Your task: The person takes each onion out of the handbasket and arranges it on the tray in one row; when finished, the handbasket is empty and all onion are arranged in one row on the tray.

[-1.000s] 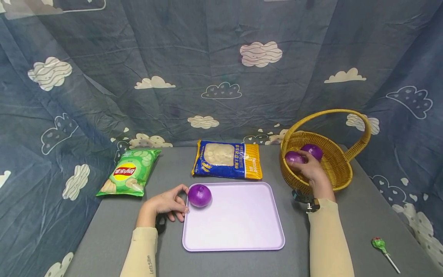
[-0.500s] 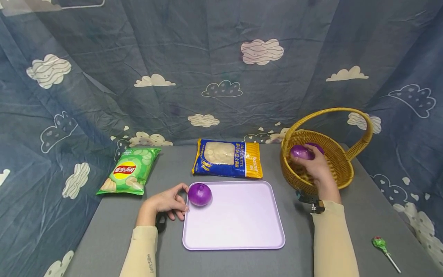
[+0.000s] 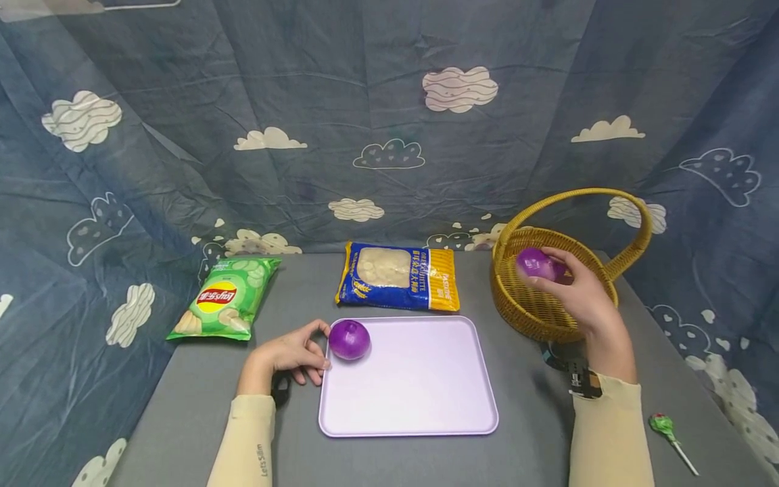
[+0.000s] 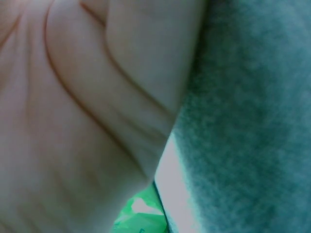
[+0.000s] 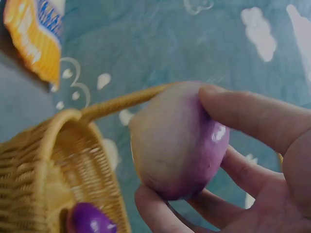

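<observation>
In the head view my right hand (image 3: pixel 575 287) holds a purple onion (image 3: pixel 537 264) over the woven basket (image 3: pixel 508 304). Up close in the right wrist view, thumb and fingers surround that onion (image 5: pixel 180 145), whose near side is pale. A second purple onion (image 5: pixel 92 221) lies in the basket, mostly hidden behind the held one in the head view. A third onion (image 3: pixel 349 339) sits in the upper left corner of the lilac tray (image 3: pixel 408 379). Bent and loose, my left hand (image 3: pixel 292 352) touches the tray's left rim beside it with index finger and thumb.
Behind the tray lies a blue and yellow pasta bag (image 3: pixel 398 277). A green chip bag (image 3: pixel 228 297) is at the back left, a lollipop (image 3: pixel 666 433) at the front right. The basket's tall handle (image 3: pixel 578 194) arches over it, and a cloud-print curtain (image 3: pixel 389 101) hangs behind.
My right hand has lifted the onion up from inside the basket and shifted right and slightly back with it, now overlapping the other onion. The left hand has kept its place at the tray.
</observation>
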Demonstrator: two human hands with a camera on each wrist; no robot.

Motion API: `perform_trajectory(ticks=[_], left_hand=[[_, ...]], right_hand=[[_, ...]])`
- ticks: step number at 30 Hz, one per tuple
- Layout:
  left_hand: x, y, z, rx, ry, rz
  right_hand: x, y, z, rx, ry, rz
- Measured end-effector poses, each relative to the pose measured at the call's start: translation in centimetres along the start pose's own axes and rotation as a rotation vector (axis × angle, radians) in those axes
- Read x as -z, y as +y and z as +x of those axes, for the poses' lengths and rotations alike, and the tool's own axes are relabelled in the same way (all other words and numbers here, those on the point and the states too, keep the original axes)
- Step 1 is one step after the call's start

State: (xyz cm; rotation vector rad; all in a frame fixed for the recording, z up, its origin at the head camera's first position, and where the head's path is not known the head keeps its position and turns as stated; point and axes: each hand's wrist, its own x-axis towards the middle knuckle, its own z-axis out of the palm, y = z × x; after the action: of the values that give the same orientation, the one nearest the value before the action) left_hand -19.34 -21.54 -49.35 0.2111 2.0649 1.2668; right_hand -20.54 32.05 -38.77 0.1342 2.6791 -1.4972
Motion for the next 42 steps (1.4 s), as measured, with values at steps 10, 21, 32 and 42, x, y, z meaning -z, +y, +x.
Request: perform_trajectory(ticks=[10,21,32,42], left_hand=[[-0.1,-0.2,-0.2,0.000,-0.002,0.003],[-0.1,0.0,-0.2,0.006,0.008,0.004],[0.0,-0.1,-0.2,-0.011,0.002,0.007],[0.0,-0.3,0.1,-0.014,0.000,0.001]], right_hand=[[-2.7,-4.2,-2.1,0.174,-0.038,0.024],[-10.1,-6.6,-1.2,0.253,-0.194,0.082],[-17.6,-6.0,-0.7,0.258,-0.353,0.046],[-21.1,-4.9,-0.9,0.257,-0.416,-0.050]])
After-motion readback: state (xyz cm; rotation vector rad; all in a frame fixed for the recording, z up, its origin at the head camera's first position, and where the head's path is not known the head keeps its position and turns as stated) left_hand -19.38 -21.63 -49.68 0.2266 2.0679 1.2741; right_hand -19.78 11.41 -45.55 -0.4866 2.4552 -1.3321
